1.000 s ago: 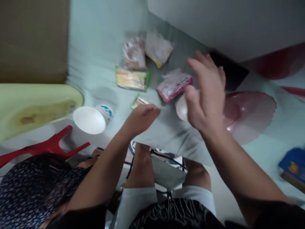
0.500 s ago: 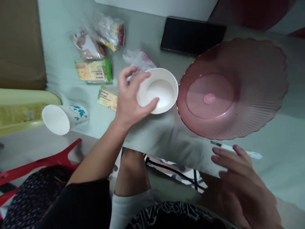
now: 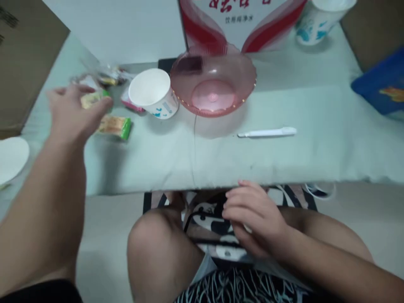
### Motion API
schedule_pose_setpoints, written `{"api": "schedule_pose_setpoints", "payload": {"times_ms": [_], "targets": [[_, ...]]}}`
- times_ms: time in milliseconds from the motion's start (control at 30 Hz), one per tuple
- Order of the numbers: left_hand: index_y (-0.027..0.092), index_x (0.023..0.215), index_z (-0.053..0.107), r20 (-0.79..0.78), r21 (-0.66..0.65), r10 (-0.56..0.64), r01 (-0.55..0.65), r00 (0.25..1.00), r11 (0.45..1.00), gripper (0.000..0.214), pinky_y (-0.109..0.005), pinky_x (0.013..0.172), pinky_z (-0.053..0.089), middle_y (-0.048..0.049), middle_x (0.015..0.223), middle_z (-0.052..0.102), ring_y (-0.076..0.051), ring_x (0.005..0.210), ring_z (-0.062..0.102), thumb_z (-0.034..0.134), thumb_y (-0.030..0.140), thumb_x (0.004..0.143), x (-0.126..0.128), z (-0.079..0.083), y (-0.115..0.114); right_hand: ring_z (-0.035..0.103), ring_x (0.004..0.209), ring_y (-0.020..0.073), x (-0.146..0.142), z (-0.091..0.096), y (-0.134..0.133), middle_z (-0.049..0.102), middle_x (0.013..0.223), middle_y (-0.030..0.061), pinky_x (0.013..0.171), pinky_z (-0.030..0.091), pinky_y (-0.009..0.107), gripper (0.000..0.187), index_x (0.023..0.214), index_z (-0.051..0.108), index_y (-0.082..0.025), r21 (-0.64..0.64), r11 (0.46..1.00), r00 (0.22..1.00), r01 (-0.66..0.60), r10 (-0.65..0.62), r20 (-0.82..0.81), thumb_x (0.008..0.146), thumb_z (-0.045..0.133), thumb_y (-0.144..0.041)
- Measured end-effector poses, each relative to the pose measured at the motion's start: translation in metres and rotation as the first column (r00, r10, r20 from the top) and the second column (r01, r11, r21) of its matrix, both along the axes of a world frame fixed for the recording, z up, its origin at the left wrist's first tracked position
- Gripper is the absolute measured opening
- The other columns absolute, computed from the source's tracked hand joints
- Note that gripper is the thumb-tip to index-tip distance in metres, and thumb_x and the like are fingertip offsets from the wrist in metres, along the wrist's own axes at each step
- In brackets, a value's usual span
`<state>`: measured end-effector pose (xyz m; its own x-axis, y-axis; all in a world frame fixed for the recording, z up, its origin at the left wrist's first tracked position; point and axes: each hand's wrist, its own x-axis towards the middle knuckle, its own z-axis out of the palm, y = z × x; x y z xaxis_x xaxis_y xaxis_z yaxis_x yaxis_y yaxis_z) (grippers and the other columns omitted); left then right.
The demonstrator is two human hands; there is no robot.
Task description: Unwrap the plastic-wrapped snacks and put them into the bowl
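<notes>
Shifted since the earlier frame: our left hand (image 3: 71, 107), off the paper cup (image 3: 154, 94). Right hand (image 3: 255, 214): farther away, fingers half-curled, contents hidden. Front biscuit packet (image 3: 115, 126): just nearward of our left thumb, long axis crosswise. Rear biscuit packet (image 3: 92, 100): showing between our spread left fingers and thumb.

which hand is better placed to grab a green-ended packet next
Likely left: the left hand is close by the green-ended packets, while the right hand sits far off, by the table's near edge.
</notes>
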<state>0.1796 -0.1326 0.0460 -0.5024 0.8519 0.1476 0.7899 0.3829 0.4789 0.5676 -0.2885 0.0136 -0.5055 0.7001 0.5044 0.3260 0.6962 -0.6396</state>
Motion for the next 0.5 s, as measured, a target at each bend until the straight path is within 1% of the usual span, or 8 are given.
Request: {"api": "schedule_pose_setpoints", "payload": {"times_ms": [67,100,167,233,333,367,433,500], "targets": [[0.025,0.095,0.058,0.166,-0.05,-0.026,0.034,0.986,0.998,0.059,-0.058,0.128,0.008,-0.0039,0.127,0.046,-0.041,0.142,0.022,0.092,0.045,0.05,0.007,-0.016,-0.025,0.07,0.091,0.0199,0.005,0.006,-0.016,0.073,0.093,0.0023,0.099,0.052,0.045,0.029,0.104,0.06,-0.026,0.009,0.998,0.998,0.063,-0.063,0.001,0.083,0.052,-0.008],[0.027,0.093,0.057,0.199,-0.06,-0.088,0.102,0.976,0.993,0.066,-0.059,0.128,0.001,-0.0022,0.125,0.045,-0.044,0.144,0.013,0.094,0.044,0.042,0.008,-0.023,-0.036,0.07,0.091,0.021,0.008,0.009,-0.023,0.072,0.094,0.0037,0.097,0.053,0.045,0.027,0.104,0.06,-0.026,0.011,0.996,0.996,0.094,-0.094,0.002,0.084,0.052,-0.009],[0.027,0.086,0.055,0.229,-0.05,-0.105,0.12,0.968,0.992,0.066,-0.058,0.126,0.002,-0.0022,0.118,0.043,-0.044,0.142,0.014,0.093,0.038,0.034,0.009,-0.031,-0.051,0.068,0.092,0.0227,0.013,0.014,-0.03,0.072,0.095,0.0058,0.092,0.053,0.044,0.023,0.104,0.06,-0.024,-0.013,0.991,0.99,0.132,-0.132,0.044,0.087,0.052,-0.012],[0.026,0.084,0.052,0.243,-0.002,-0.074,0.077,0.967,0.997,0.059,-0.056,0.125,0.009,-0.0033,0.109,0.04,-0.04,0.137,0.023,0.089,0.037,0.039,0.01,-0.03,-0.059,0.067,0.093,0.0237,0.017,0.014,-0.031,0.071,0.096,0.0071,0.087,0.054,0.041,0.02,0.104,0.06,-0.023,-0.033,0.986,0.984,0.163,-0.161,0.077,0.089,0.051,-0.014],[0.026,0.09,0.051,0.245,0.156,-0.046,0.007,0.968,0.988,0.056,-0.051,0.122,0.02,-0.0022,0.1,0.038,-0.031,0.127,0.033,0.085,0.039,0.047,0.019,-0.018,-0.065,0.067,0.09,0.0232,0.023,0.007,-0.024,0.071,0.094,0.0069,0.08,0.054,0.038,0.018,0.101,0.061,-0.023,-0.053,0.972,0.972,0.229,-0.225,0.074,0.09,0.049,-0.015],[0.027,0.094,0.051,0.234,0.214,-0.073,0.022,0.97,0.977,0.056,-0.049,0.121,0.022,-0.0014,0.1,0.04,-0.028,0.124,0.035,0.084,0.04,0.05,0.025,-0.013,-0.065,0.067,0.088,0.0231,0.025,0.003,-0.021,0.071,0.093,0.0067,0.079,0.053,0.038,0.017,0.1,0.061,-0.023,-0.047,0.972,0.97,0.232,-0.228,0.083,0.09,0.05,-0.015],[0.026,0.102,0.053,0.191,0.307,-0.183,0.119,0.964,0.944,0.054,-0.048,0.118,0.027,-0.0002,0.105,0.046,-0.025,0.12,0.041,0.082,0.042,0.059,0.039,-0.008,-0.061,0.066,0.088,0.0241,0.027,-0.004,-0.011,0.07,0.092,0.0067,0.079,0.053,0.039,0.015,0.099,0.061,-0.023,-0.004,0.972,0.966,0.234,-0.232,0.114,0.088,0.052,-0.017],[0.025,0.109,0.054,0.152,0.394,-0.293,0.214,0.944,0.894,0.05,-0.048,0.115,0.032,-0.0016,0.112,0.052,-0.025,0.12,0.045,0.077,0.044,0.069,0.054,-0.007,-0.053,0.066,0.091,0.026,0.029,-0.01,0.001,0.07,0.095,0.0072,0.082,0.053,0.042,0.017,0.101,0.061,-0.024,0.04,0.957,0.95,0.288,-0.29,0.112,0.087,0.054,-0.017]]}}
